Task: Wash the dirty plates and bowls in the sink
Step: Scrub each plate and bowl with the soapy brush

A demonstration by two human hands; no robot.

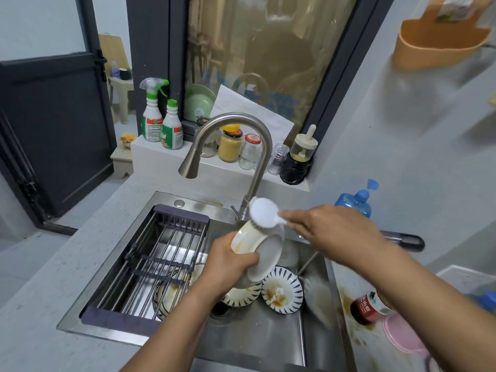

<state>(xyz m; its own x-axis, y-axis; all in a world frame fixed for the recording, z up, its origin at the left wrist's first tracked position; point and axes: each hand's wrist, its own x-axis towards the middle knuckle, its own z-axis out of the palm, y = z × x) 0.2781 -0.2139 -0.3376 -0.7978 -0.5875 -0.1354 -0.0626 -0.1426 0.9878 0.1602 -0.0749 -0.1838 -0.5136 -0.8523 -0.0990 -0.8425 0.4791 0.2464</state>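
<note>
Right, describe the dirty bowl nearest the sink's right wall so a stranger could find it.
Find the steel sink below the curved tap. Right of its drain lies a small bowl with a blue-striped rim. Unlike the striped dish beside it, nothing covers it, and brown sauce stains its middle.

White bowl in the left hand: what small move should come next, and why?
Probably drop the white spoon into the sink to free the right hand for the faucet: the right hand pinches it, the left hand grips the stained white bowl, and no water is visibly running.
</note>
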